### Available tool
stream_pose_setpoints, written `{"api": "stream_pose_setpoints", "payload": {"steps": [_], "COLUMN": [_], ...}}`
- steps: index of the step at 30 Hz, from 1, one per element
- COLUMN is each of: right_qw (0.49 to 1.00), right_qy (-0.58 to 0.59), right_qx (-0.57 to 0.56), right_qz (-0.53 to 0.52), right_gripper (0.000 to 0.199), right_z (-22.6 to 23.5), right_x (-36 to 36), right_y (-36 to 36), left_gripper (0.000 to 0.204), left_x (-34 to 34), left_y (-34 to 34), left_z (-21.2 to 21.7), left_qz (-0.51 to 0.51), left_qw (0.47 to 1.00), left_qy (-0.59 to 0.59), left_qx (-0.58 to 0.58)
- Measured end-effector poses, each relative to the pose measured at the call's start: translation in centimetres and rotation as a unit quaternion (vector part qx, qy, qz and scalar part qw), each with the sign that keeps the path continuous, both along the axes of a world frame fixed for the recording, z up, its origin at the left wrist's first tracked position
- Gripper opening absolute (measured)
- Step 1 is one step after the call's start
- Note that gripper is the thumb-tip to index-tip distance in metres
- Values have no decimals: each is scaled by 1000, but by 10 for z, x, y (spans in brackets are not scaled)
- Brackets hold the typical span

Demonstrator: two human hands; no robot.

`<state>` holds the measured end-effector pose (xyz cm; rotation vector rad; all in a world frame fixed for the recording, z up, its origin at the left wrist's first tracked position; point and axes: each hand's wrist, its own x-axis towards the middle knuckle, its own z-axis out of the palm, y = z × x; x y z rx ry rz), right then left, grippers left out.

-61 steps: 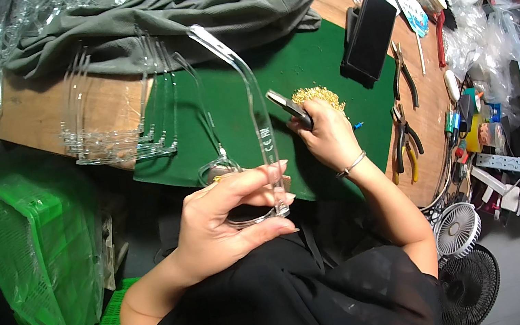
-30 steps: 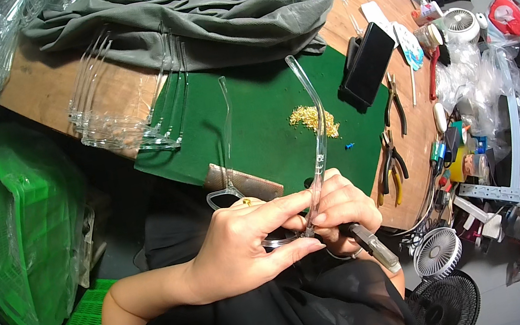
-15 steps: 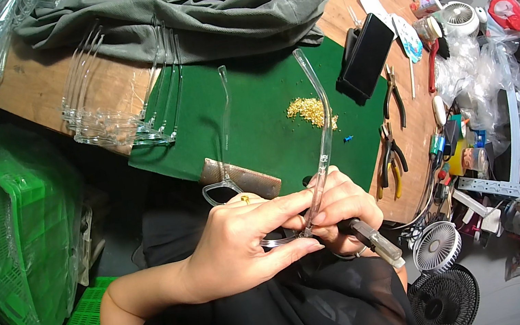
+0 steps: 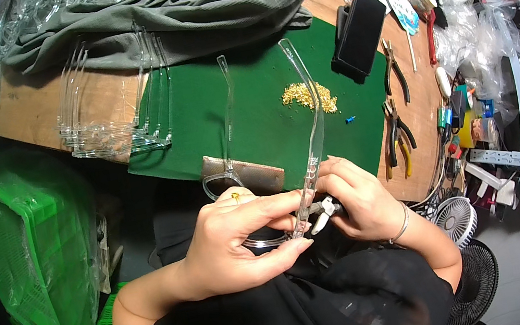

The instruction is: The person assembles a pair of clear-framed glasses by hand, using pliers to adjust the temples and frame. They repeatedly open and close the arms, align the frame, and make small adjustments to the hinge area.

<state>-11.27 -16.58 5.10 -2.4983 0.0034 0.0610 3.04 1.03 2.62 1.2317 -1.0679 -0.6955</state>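
Right now the left hand (image 4: 236, 243) pinches the front of a clear plastic spectacle frame (image 4: 310, 132) between thumb and fingertips, low over the lap, apparently to steady the hinge corner. The right hand (image 4: 360, 197) is closed around a small tool with pale tips (image 4: 322, 208), and those tips touch the frame right at the hinge end; the grip looks tight, judging by the curled fingers. One temple arm rises from the hands and points away from the person, toward the far edge of the green mat (image 4: 252, 115), its long axis nearly upright in the view with a gentle curve. The second arm (image 4: 227, 112) runs roughly parallel, just to the left. Beyond the hands, a little heap of gold-coloured bits (image 4: 309, 96) lies on the mat, within easy reach. Further left, a stack of clear temple pieces (image 4: 116, 115) sits on the wooden table (image 4: 29, 113). Pliers (image 4: 396, 135) rest off to the right.
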Motion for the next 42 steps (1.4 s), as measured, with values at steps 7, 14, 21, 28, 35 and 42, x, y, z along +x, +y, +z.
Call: {"api": "stream_pose_setpoints", "payload": {"steps": [7, 14, 21, 28, 35, 42], "right_qw": [999, 994, 983, 983, 998, 987], "right_qy": [30, -18, -129, -108, -22, -13], "right_qx": [-22, -102, -129, -150, -62, 105], "right_qz": [34, 34, 8, -6, 12, -120], "right_gripper": [40, 30, 20, 19, 34, 32], "right_z": [13, 1, -12, -17, 1, -25], "right_x": [11, 9, 7, 2, 11, 10], "right_y": [4, 9, 14, 15, 6, -17], "left_gripper": [39, 42, 44, 41, 44, 55], "left_x": [0, -1, -5, -7, 5, 17], "left_y": [-4, -2, 1, 2, -2, -1], "left_z": [-1, -6, -1, 1, -3, 3], "left_qz": [21, 51, 57, 69, 14, -19], "left_qw": [997, 976, 969, 956, 975, 995], "left_qy": [-72, -212, -238, -283, -224, 93], "left_qx": [-9, -19, -38, -17, 1, 6]}}
